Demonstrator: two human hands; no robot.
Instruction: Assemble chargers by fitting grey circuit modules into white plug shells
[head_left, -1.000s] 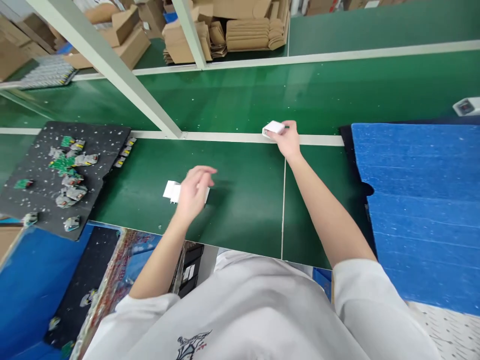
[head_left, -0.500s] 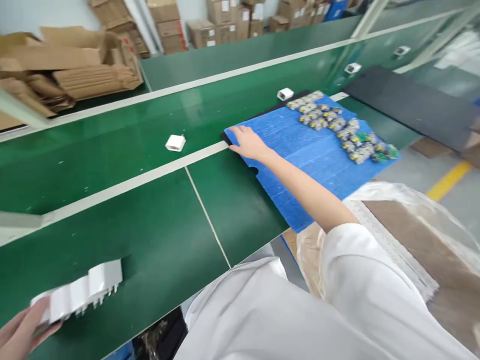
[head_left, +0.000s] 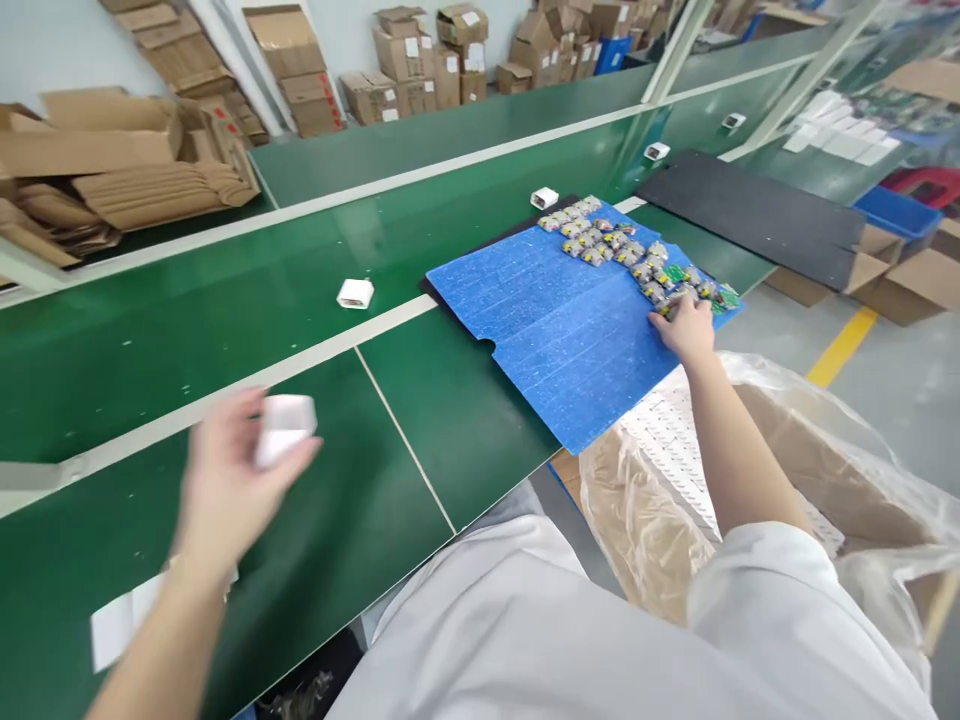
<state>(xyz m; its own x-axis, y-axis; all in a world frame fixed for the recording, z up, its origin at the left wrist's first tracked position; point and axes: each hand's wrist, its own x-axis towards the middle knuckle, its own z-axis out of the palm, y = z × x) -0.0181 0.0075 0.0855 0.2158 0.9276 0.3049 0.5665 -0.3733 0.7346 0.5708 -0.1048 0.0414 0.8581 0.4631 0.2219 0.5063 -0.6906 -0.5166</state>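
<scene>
My left hand is raised over the green bench and pinches a small white plastic shell; both are blurred. Below it a row of white shells lies on the bench. My right hand reaches across the blue foam mat and rests its fingers on the near end of a cluster of small circuit boards; the fingertips are curled among them and I cannot make out a hold. A white shell lies on the green conveyor belt.
More white shells ride the belt farther right. A black foam sheet lies beyond the blue mat. A plastic-lined cardboard box stands under my right arm. Folded cartons are stacked behind the belt.
My right hand slid from the blue mat's left corner to the circuit boards at its right end. My left hand rose from the row of white shells, holding one shell. The view turned slightly.
</scene>
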